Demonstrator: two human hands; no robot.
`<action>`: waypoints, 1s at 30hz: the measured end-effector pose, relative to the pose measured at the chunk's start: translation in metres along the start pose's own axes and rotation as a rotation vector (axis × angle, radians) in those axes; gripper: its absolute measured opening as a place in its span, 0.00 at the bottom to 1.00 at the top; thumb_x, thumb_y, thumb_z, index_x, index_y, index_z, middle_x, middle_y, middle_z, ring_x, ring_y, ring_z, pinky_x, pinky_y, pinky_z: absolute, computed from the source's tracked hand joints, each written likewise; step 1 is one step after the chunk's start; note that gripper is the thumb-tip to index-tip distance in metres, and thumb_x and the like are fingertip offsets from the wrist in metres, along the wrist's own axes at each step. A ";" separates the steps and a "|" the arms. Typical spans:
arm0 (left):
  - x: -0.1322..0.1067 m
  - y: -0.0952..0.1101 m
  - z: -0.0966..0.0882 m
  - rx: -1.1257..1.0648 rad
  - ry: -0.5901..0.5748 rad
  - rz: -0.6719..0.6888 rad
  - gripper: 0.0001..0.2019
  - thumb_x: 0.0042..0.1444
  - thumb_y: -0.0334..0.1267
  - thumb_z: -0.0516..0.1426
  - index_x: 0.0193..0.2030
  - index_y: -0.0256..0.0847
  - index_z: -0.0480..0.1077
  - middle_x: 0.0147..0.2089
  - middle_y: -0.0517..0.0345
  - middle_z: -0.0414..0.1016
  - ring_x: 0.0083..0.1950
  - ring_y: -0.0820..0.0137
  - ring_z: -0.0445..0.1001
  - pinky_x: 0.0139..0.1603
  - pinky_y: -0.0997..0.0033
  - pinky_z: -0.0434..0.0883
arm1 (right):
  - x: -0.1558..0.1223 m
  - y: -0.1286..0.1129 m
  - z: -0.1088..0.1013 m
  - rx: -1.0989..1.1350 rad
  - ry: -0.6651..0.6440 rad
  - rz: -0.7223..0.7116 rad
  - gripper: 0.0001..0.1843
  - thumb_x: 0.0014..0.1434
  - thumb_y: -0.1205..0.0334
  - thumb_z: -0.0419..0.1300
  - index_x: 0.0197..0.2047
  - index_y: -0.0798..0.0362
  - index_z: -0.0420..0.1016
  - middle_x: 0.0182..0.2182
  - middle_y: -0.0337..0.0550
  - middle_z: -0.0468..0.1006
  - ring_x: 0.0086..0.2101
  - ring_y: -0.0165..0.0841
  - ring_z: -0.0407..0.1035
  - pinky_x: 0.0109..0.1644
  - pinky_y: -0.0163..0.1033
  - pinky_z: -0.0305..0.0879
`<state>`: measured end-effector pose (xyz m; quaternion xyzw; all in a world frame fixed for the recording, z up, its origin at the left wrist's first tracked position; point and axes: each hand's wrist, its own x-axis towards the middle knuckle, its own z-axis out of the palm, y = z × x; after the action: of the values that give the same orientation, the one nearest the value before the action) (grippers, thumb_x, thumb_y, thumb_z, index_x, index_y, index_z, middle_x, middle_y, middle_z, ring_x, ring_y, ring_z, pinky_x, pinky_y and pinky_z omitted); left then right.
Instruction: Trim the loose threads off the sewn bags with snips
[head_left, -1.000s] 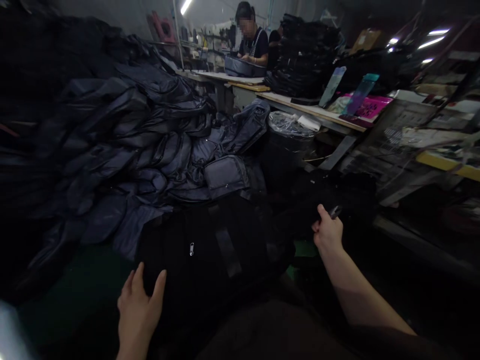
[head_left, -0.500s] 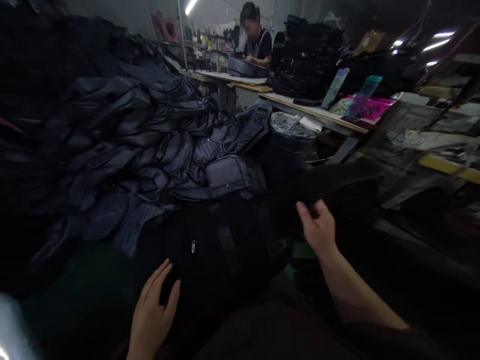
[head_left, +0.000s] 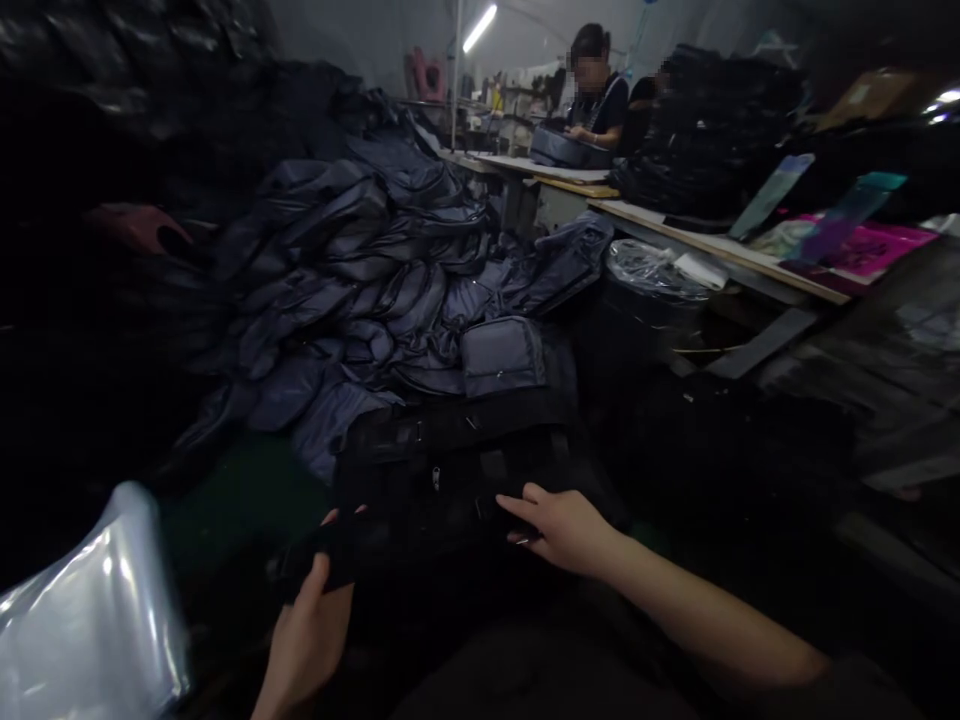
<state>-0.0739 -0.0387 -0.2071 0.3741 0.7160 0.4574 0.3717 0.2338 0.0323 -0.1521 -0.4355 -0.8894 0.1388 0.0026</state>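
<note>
A: That heap of navy bags [head_left: 360, 270], what's in front of it?
B: A black bag [head_left: 442, 490], just beside it.
A: And the grips?
B: The left hand [head_left: 307, 640] pinches a black strap [head_left: 330, 550]. The right hand [head_left: 562, 530] reaches across the bag, fingers stretched; too dark to tell if it's closing.

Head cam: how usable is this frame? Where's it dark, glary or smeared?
Head view: the black fabric bag between the left hand and right hand is underexposed, its detail nearly lost; the clear plastic sheet and white fluorescent tube show glare; the cluttered bench at right is motion-smeared; wide-angle distortion bends the edges.
</note>
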 end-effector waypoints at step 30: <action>0.030 -0.031 -0.023 -1.318 -0.194 -0.401 0.27 0.55 0.24 0.49 0.62 0.45 0.58 0.56 0.52 0.71 0.59 0.62 0.67 0.58 0.60 0.66 | 0.109 0.059 0.008 -0.020 0.272 0.320 0.23 0.60 0.44 0.49 0.54 0.45 0.66 0.51 0.41 0.69 0.37 0.35 0.73 0.32 0.37 0.67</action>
<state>-0.1140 -0.0304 -0.2350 -0.0301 0.3078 0.6838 0.6609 0.2105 0.1495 -0.1877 -0.5860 -0.8017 0.0685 0.0962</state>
